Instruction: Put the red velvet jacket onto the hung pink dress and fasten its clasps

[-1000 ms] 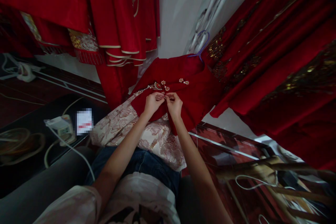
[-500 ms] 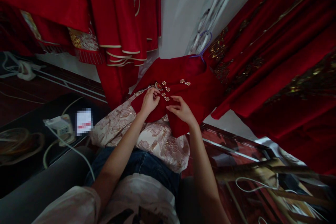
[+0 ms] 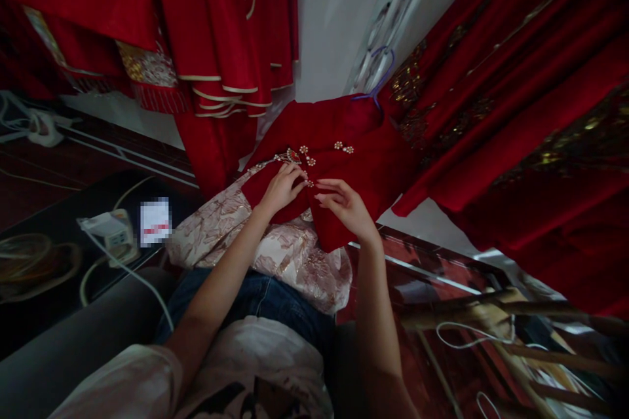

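Observation:
A red jacket [image 3: 339,121] on a purple hanger [image 3: 376,82] lies spread before my lap, its front decorated with flower-shaped beaded fasteners [image 3: 343,147]. A jewelled ornament [image 3: 291,156] with a red centre sits at its left side. My left hand [image 3: 284,188] rests on the front with its fingers closed at the lowest flower fastener [image 3: 309,183], partly covering it. Just right of that fastener is my right hand [image 3: 346,203], thumb and forefinger apart, holding nothing I can see. Pale floral brocade fabric [image 3: 289,258] spreads under the jacket and over my lap.
Red garments [image 3: 221,26] with gold trim hang on the left, and sequinned red ones [image 3: 515,78] on the right. A power strip [image 3: 118,239] with a white cable sits on a black surface [image 3: 187,200] at left. Wooden bars [image 3: 555,360] stand lower right.
My left hand has moved slightly down and right over the lowest flower fastener, covering more of it. My right hand stays close by, its wrist raised a little. The view has shifted slightly.

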Demonstrator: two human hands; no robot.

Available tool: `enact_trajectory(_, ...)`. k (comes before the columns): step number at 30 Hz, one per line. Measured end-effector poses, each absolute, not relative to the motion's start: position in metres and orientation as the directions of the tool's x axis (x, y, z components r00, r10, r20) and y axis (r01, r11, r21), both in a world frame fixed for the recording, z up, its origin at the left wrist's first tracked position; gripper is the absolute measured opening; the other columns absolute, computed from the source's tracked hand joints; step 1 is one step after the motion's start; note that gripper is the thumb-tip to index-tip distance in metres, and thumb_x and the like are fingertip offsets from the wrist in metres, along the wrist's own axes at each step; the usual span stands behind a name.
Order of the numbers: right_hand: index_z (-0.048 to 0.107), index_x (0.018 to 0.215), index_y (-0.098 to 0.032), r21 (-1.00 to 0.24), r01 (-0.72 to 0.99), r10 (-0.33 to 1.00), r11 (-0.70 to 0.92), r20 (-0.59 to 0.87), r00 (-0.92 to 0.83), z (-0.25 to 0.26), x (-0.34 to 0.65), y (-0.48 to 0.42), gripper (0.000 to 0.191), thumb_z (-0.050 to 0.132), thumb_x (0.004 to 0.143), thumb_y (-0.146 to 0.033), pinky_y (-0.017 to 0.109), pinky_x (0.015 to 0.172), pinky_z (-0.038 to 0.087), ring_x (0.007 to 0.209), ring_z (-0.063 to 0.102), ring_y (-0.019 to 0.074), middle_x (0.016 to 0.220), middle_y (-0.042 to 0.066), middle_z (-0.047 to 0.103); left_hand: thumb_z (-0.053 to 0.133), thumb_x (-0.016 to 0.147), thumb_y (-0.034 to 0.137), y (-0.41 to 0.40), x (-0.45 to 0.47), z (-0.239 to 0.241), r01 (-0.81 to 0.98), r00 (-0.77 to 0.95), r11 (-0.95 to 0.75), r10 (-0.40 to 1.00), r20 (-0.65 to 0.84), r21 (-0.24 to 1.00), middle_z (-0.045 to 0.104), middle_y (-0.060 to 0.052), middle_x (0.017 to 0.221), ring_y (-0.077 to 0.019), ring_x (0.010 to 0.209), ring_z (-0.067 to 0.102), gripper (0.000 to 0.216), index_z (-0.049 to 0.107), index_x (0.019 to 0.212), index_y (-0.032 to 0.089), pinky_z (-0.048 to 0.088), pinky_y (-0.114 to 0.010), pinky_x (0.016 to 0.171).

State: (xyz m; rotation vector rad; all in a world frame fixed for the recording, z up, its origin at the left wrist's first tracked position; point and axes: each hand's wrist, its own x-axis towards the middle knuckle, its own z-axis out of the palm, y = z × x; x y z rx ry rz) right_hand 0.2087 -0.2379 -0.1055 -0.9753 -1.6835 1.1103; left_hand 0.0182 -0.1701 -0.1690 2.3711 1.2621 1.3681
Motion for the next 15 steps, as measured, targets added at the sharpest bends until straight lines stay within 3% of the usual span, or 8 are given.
enact_trajectory(11, 0.063, 0.11, -0.024, -0.915, 0.157, 0.921, 0.373, 0.344, -0.181, -0.08, 0.238, -0.254, 0.029, 0.063, 0.085, -0.038, 0.034, 0.084, 0.059, 0.093, 0.069, 0.017, 0.106, 0.005, 0.07, 0.063, 0.085, 0.026, -0.16, 0.025, -0.178, 0.523, 0.121, -0.6, 0.756, 0.644, 0.606, 0.067, -0.002, 0.085, -0.0158, 0.078, 0.061, 0.006, 0.065, 0.088, 0.021, 0.049, -0.028, 0.076)
enact_trajectory(15, 0.064, 0.108, -0.024, -0.91, 0.162, 0.921, 0.382, 0.362, -0.143, -0.078, 0.25, -0.255, 0.026, 0.063, 0.085, -0.037, 0.034, 0.083, 0.059, 0.091, 0.069, 0.0168, 0.102, 0.005, 0.071, 0.067, 0.08, 0.027, -0.15, 0.023, -0.16, 0.603, 0.171, -0.586, 0.758, 0.629, 0.542, 0.063, -0.003, 0.081, -0.0164, 0.075, 0.058, 0.007, 0.064, 0.083, 0.021, 0.047, -0.028, 0.071)
